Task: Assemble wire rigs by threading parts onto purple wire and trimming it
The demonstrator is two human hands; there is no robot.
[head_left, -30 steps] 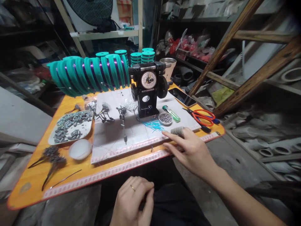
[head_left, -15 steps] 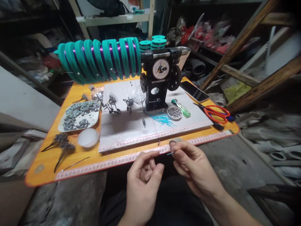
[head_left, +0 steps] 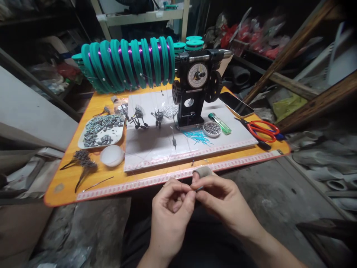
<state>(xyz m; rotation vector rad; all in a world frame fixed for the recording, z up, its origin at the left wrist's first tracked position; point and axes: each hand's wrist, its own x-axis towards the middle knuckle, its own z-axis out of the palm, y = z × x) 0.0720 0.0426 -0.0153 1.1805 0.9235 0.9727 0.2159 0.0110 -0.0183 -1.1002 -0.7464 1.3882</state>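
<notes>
Just past the table's near edge, my left hand [head_left: 173, 208] is closed, thumb and forefinger pinched on a thin line that is barely visible. Its fingertips meet those of my right hand [head_left: 220, 197]. That hand pinches a short thin blue tube [head_left: 199, 188], mostly hidden by the fingers. A grey wrap [head_left: 202, 171] covers one of its fingers. Fine lines run up from the hands towards a row of green spools [head_left: 134, 63] wound with purple line. Small dark beads [head_left: 192, 162] sit on a line in front of the hands.
A black geared winder [head_left: 192, 85] stands on a white board [head_left: 150, 156]. Around it are blue tubes [head_left: 197, 137], a dish of metal bits [head_left: 212, 128], a lighter [head_left: 220, 123], scissors [head_left: 262, 131] and a phone [head_left: 236, 104]. Left are a sinker tray [head_left: 119, 139] and white bowl [head_left: 112, 155].
My right hand has moved left with the blue tube, and the fingertips of both hands now meet. My left finger and thumb have closed together. The view has shifted slightly.
</notes>
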